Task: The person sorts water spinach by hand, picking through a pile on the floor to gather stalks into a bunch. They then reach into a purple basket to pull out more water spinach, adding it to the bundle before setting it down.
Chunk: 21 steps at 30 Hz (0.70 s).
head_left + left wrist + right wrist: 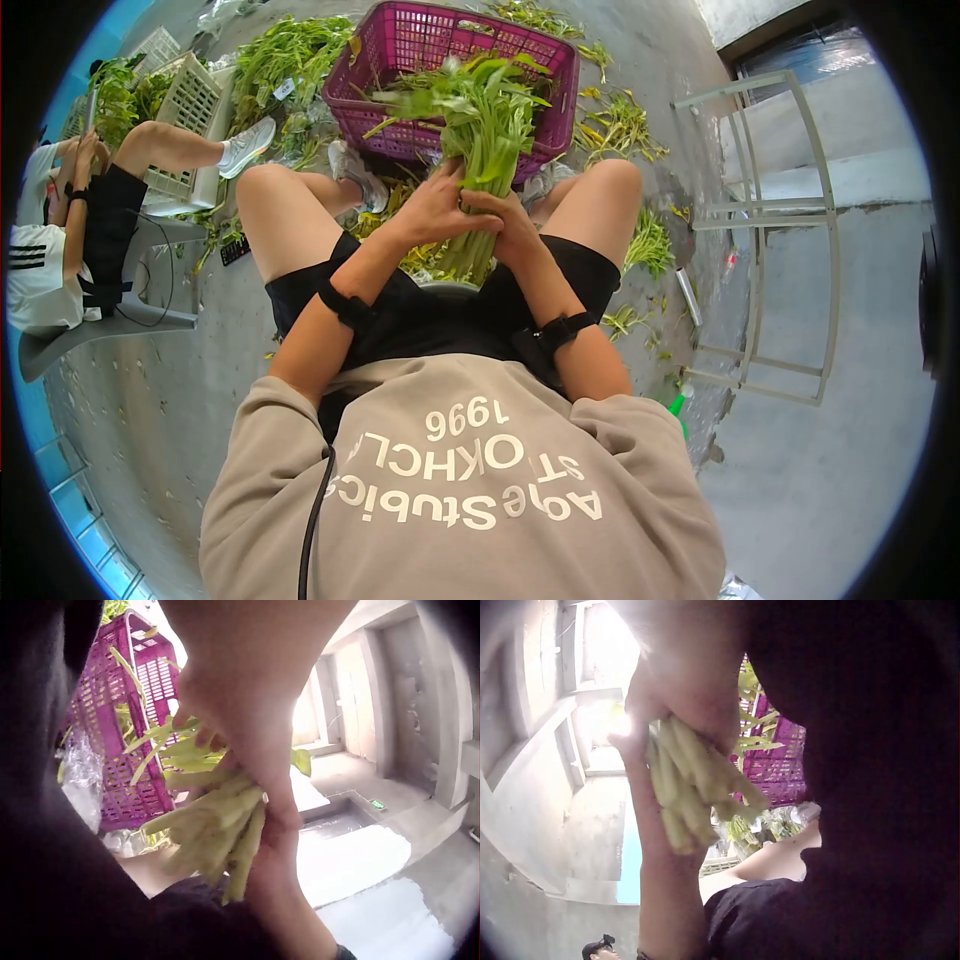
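Observation:
A thick bunch of leafy greens [490, 130] stands upright between my knees, its leaves up and away from me and its pale cut stalks down toward my lap. My left hand [430, 212] grips the stalks from the left side. From the right, my right hand [512, 228] holds the same bunch with its thumb across the front. In the left wrist view the stalk ends [217, 825] stick out below both hands. Close up in the right wrist view are the stalks [682, 780], partly covered by fingers. Behind the bunch's leaves stands a purple plastic crate [360, 95] with greens inside.
Loose greens [300, 55] lie heaped left of the crate, with more scattered greens [620, 125] to its right. Another person [60, 240] sits at the left beside white crates [195, 105]. A metal frame [825, 200] leans near the right wall.

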Available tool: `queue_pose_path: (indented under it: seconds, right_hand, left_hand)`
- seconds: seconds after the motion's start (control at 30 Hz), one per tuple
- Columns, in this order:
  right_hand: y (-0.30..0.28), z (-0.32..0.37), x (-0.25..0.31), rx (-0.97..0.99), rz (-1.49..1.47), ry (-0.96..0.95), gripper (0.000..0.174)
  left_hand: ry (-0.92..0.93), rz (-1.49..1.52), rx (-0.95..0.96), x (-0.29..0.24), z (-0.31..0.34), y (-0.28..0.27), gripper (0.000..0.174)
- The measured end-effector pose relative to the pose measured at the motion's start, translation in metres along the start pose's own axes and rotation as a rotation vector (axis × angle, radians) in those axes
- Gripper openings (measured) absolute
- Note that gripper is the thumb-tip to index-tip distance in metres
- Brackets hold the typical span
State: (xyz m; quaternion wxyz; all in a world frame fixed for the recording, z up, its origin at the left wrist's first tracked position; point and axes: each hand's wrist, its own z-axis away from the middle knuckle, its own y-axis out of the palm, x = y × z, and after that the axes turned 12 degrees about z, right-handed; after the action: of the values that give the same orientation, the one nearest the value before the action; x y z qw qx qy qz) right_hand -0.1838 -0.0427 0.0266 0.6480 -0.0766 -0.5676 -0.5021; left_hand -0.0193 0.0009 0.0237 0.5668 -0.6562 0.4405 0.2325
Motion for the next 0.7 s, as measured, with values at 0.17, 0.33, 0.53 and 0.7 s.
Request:
queue_pose_path:
  seconds: [0.17, 0.33, 0.53, 0.7]
  right_hand:
    - [-0.015, -0.002, 0.013, -0.058, -0.189, -0.106, 0.023]
    - [-0.013, 0.004, 0.024, -0.067, -0.248, -0.174, 0.025]
    - [-0.020, 0.000, 0.023, -0.112, -0.228, -0.205, 0.027]
    - [-0.014, 0.004, 0.022, -0.228, -0.102, -0.290, 0.027]
  left_hand:
    - [-0.244, 0.573, -0.103, 0.004, 0.003, -0.015, 0.047]
    - [-0.356, 0.880, 0.085, -0.015, 0.019, -0.024, 0.028]
    - [-0.297, 0.710, -0.013, -0.019, 0.014, -0.013, 0.026]
    - [-0.229, 0.408, -0.183, -0.046, -0.009, -0.043, 0.023]
